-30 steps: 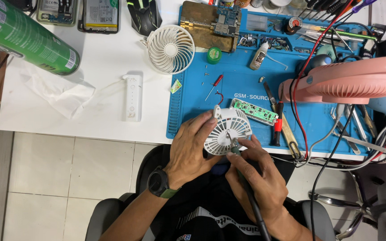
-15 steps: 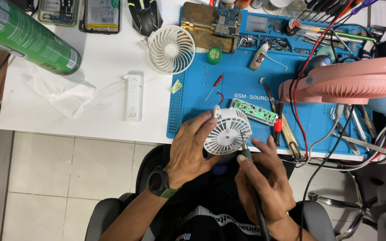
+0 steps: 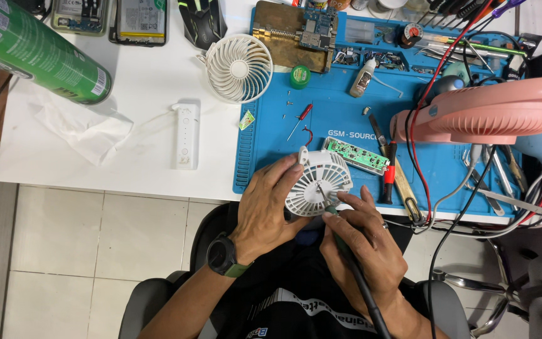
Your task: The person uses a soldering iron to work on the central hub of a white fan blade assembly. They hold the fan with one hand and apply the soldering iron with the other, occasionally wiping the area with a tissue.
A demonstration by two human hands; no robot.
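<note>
Gripping the white fan grille (image 3: 318, 183) from its left side, the left hand (image 3: 265, 210) wraps its fingers around the rim and holds it tilted at the front edge of the blue mat (image 3: 346, 119), just above the person's lap. The right hand (image 3: 362, 245) is clenched around a soldering iron (image 3: 346, 251), held like a pen, with the tip touching the hub at the middle of the grille. The iron's dark cord runs down past the right wrist. A black watch (image 3: 223, 255) sits on the left wrist.

Just beyond the grille, on the mat, lies a green circuit board (image 3: 356, 156), and beside it to the right a red-handled tool (image 3: 389, 174) and a wooden-handled one (image 3: 404, 183). Further up the mat are a small red screwdriver (image 3: 301, 117), a green round tin (image 3: 299, 76) and a small white bottle (image 3: 362, 75). A pink fan (image 3: 490, 113) looms over the right side of the mat, with red and black wires (image 3: 428, 125) trailing beneath it.

To the left of the mat, on the white table (image 3: 145, 81), stands a second white fan (image 3: 239, 68), near a white handle piece (image 3: 185, 136). Further left lie a crumpled tissue (image 3: 83, 129) and a green can (image 3: 29, 47) on its side. Two phones (image 3: 114, 16) and a black mouse (image 3: 203, 20) rest at the table's far edge.
</note>
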